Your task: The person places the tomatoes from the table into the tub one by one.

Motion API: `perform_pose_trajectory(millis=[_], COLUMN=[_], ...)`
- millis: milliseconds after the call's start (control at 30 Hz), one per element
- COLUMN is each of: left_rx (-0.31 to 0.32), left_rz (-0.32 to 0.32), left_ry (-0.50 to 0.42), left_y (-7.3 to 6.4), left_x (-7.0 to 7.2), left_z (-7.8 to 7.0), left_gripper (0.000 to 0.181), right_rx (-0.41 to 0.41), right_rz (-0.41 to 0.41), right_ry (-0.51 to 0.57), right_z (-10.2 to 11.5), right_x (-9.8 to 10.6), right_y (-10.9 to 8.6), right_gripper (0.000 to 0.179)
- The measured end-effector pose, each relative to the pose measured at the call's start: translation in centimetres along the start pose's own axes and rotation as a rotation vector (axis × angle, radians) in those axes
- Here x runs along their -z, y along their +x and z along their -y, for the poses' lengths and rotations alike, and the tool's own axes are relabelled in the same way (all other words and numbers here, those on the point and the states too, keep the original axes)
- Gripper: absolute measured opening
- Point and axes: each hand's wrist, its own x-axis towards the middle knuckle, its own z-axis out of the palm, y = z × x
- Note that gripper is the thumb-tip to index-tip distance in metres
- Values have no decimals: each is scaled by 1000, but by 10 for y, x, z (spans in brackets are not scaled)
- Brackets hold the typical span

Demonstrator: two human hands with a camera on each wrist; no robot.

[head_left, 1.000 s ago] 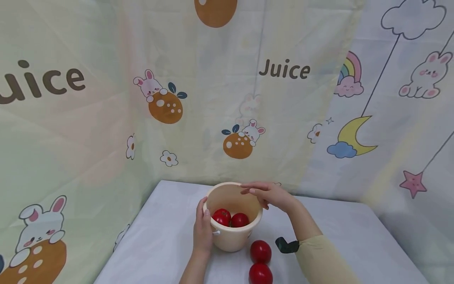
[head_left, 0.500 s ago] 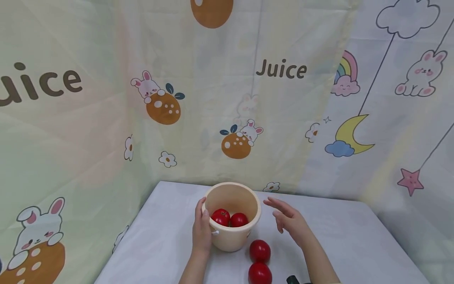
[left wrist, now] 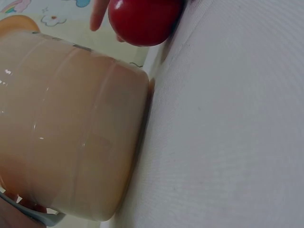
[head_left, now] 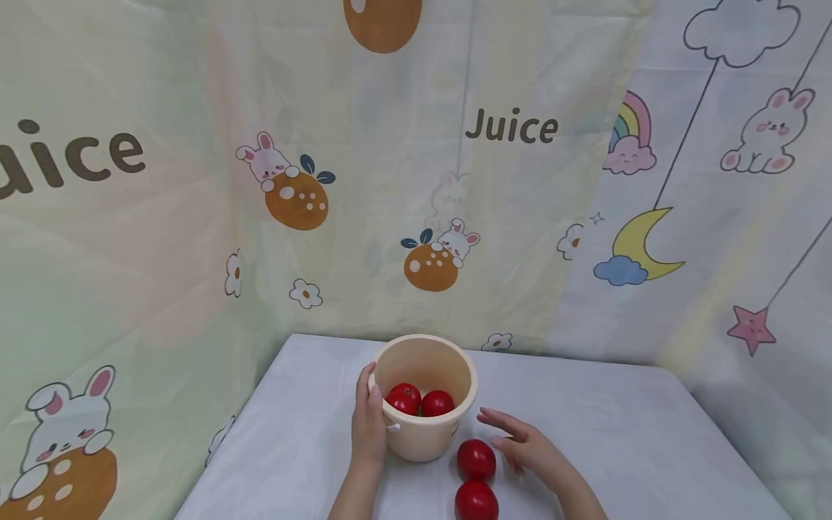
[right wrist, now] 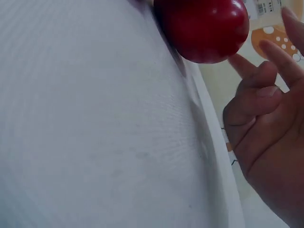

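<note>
A cream bucket (head_left: 422, 440) stands on the table, its mouth tipped toward the head camera. My left hand (head_left: 369, 426) holds its left side, fingers along the wall and fingertips up at the rim. Inside lie two red tomatoes, the left tomato (head_left: 404, 398) showing a green stem and the right tomato (head_left: 438, 403) beside it. On the table by the bucket's right front are a farther tomato (head_left: 477, 460) and a nearer tomato (head_left: 477, 500). Just right of the farther one hovers my right hand (head_left: 534, 453), holding nothing, its fingers spread and partly bent.
A white cloth covers the table (head_left: 585, 404). Behind and at the sides hang printed curtains (head_left: 364, 108) with rabbits and oranges. A white handle peg (head_left: 393, 427) juts from the bucket's front, and a grey handle (left wrist: 45, 217) shows in the left wrist view.
My right hand has left the bucket's rim, swung right and come down and nearer, beside the farther loose tomato. The left hand and bucket have stayed in place.
</note>
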Motion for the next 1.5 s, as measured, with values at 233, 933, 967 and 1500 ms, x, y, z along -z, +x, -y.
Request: perform_pose_trajectory(millis=[233,933,967,1500], left_rx=[-4,-8,-8,9], left_rz=[7,2,2,8], left_ry=[-4,-11,-11,-5], left_y=[0,-2,-2,-2], left_x=[0,1,1,1], left_z=[0,-2,-3,-2], left_gripper=[39,45,44,43], right_rx=[-2,-33,-34,-40], right_rz=[81,100,101,83], right_ry=[-8,-37,-37,-34], right_z=[-6,-14,-14,-22], right_x=[-2,-5,-5,-8], right_y=[-3,-4,-4,0], right_gripper=[65,63,63,66])
